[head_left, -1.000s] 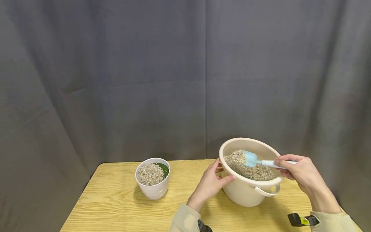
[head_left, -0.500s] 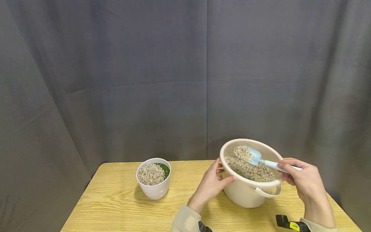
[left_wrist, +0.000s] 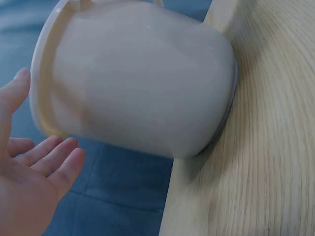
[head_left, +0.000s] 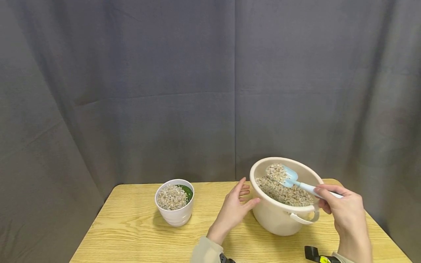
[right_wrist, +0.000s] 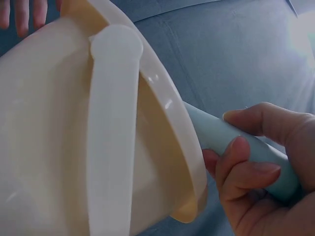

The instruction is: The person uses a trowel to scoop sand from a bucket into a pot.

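My right hand (head_left: 343, 202) grips the pale handle of a light blue scoop (head_left: 291, 175), its blade heaped with gravel. The blade hangs over the gravel (head_left: 284, 193) inside a cream bucket (head_left: 279, 221) at the right of the table. Fingers and thumb curl round that handle in the right wrist view. Just left of the bucket, my left hand (head_left: 231, 208) is spread with its fingers extended, near the rim and holding nothing. In the left wrist view its palm faces the bucket's side.
A white ribbed pot (head_left: 174, 217) stands left of centre on the wooden table (head_left: 131, 226). Gravel fills most of its top, and a green patch (head_left: 186, 191) shows at its right side. The bucket's handle (head_left: 304, 220) hangs in front. A grey curtain (head_left: 177, 91) rises behind the table.
The loaded scoop has risen from the gravel in the bucket. My left hand has let go of the bucket's rim and moved slightly left.
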A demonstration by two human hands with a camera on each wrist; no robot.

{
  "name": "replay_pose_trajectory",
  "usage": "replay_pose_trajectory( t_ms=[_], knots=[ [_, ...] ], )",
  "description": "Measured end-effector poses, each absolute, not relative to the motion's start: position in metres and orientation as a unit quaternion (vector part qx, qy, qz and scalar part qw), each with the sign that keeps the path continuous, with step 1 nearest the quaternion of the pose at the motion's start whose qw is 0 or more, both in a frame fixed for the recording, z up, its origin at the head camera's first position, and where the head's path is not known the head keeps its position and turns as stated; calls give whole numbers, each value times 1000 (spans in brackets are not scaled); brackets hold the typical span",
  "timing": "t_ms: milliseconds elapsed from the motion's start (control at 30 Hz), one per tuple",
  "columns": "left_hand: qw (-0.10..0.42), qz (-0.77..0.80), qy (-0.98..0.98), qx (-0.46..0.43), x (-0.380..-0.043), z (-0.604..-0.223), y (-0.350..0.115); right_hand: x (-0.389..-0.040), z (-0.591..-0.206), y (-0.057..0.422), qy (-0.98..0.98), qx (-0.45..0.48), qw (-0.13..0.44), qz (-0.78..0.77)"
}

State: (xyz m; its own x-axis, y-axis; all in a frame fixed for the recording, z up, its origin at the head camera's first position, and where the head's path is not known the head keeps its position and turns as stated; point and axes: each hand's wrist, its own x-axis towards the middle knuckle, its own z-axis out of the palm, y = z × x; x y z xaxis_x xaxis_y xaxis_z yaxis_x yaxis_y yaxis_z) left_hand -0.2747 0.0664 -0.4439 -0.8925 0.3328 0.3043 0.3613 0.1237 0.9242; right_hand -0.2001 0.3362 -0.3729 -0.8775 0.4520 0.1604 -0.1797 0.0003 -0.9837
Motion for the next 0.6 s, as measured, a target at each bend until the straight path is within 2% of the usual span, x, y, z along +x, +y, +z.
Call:
replay_pose_trajectory(
  t_ms=[300,600],
  knots=[
    [57,-596,-765,-239,-269,-447,25,-200,-373,324,-675,-97,228,695],
    [75,-598,-770,-209,-255,-449,-34,-201,-363,309,-682,-72,221,693]
  ],
)
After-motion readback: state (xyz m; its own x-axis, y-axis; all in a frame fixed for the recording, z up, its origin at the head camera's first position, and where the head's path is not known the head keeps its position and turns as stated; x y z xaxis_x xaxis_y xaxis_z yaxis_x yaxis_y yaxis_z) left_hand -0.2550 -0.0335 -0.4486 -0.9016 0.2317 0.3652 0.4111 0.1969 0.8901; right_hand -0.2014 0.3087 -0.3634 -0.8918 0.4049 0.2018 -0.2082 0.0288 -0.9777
